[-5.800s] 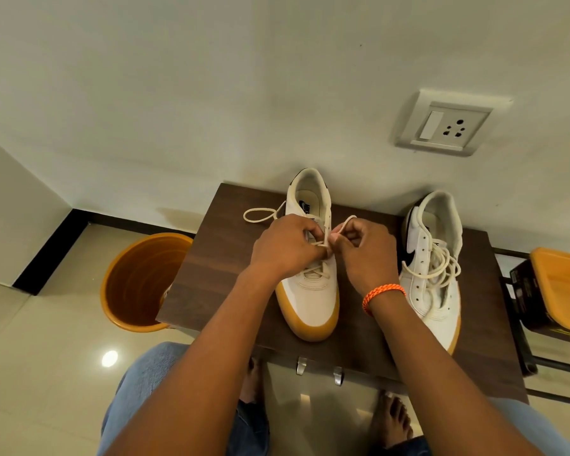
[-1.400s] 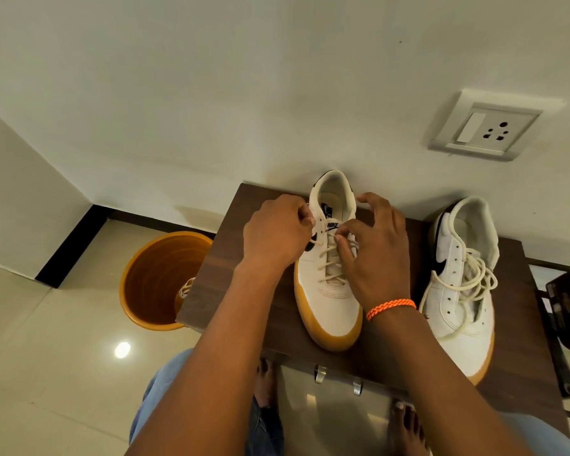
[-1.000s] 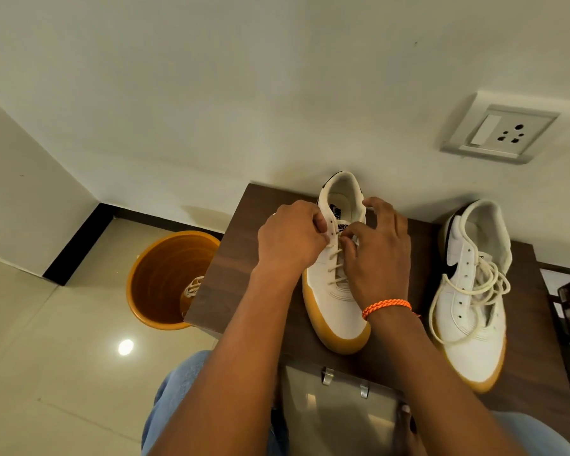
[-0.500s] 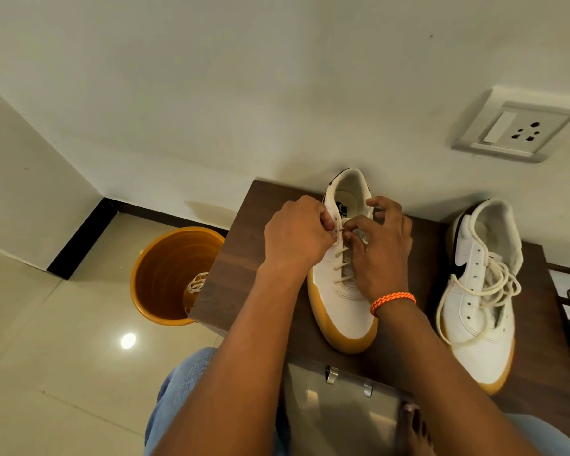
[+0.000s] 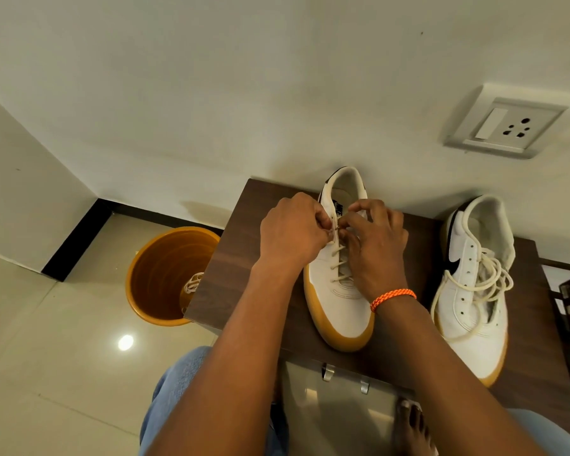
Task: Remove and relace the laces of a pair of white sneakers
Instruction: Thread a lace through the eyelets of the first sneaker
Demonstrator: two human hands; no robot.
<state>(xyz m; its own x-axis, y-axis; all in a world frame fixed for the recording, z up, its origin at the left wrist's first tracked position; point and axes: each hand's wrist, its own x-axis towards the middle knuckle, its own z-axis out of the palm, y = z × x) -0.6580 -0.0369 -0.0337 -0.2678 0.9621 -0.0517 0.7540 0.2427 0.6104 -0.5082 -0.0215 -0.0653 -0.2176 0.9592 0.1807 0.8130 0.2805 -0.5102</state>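
Right over the upper eyelets of the left sneaker (image 5: pixel 338 301), the two hands meet, fingers curled in tight. The left hand (image 5: pixel 292 233) pinches the lace (image 5: pixel 338 250) between thumb and forefinger at the shoe's left edge, and the right hand (image 5: pixel 374 246) pinches the same lace just beside it, its fingertips almost touching those of the left; how much lace each hand holds is hidden under the knuckles. An orange braided band (image 5: pixel 392 298) sits on the right wrist. Below the hands, several rungs of lace cross the tongue, and the sneaker lies flat on a dark wooden table (image 5: pixel 244 278), its gum-coloured toe pointing toward the near edge and its heel toward the wall. Well apart to the right on the same table stands the second sneaker (image 5: pixel 468 311), white with a black swoosh, its lace (image 5: pixel 489 278) lying loose in loops over the eyelets and trailing down the side. Two metal handles (image 5: pixel 328 371) show under the near edge of the table. On the tiled floor to the left stands an orange bucket (image 5: pixel 165 268), touching or just beside the table's corner, with something laced and pale inside it. A switch and socket plate (image 5: pixel 504 126) is set in the far wall on the right. Blue jeans (image 5: pixel 173 386) and a bare foot (image 5: pixel 412 429) show at the near edge.
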